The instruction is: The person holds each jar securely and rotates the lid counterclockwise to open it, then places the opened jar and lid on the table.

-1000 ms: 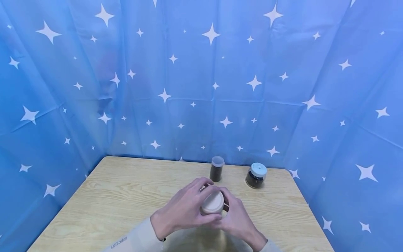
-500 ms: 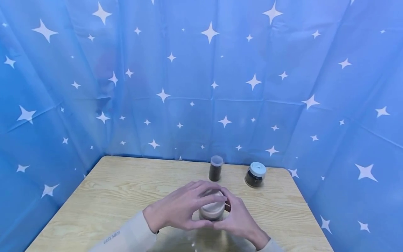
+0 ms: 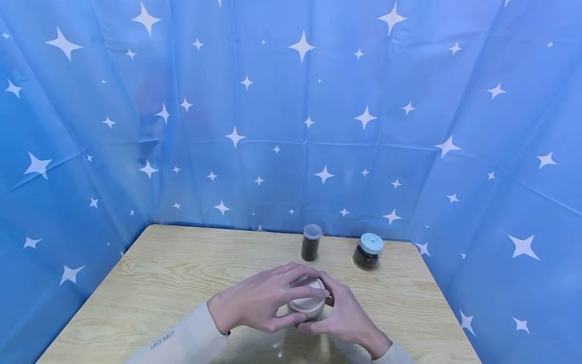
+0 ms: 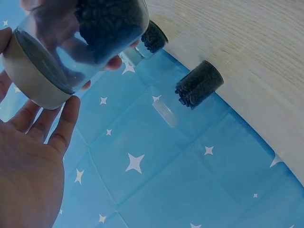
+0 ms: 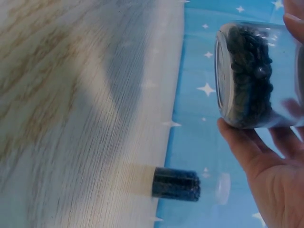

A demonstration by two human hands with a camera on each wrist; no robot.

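Note:
A clear jar [image 5: 249, 76], partly filled with dark bean-like pieces, is between both hands near the front of the table. Its pale lid [image 4: 35, 76] is on the jar. My left hand [image 3: 261, 298] grips this lid, fingers over the far side and thumb at the near side. From the right, my right hand [image 3: 347, 318] holds the jar's body, its fingers and thumb curved around the clear wall. In the head view the hands hide most of the body; the left wrist view shows the beans through it.
Beyond the hands, a slim clear canister [image 3: 311, 245] with dark contents stands on the wooden table [image 3: 182, 273]. Right of it is a squat jar [image 3: 368, 252] with a light blue lid. A blue star-patterned curtain [image 3: 273, 111] hangs behind the table's far edge.
My left wrist has shifted left and its fingers have moved around the lid, with the index finger now lying across it. Both hands stay on the jar.

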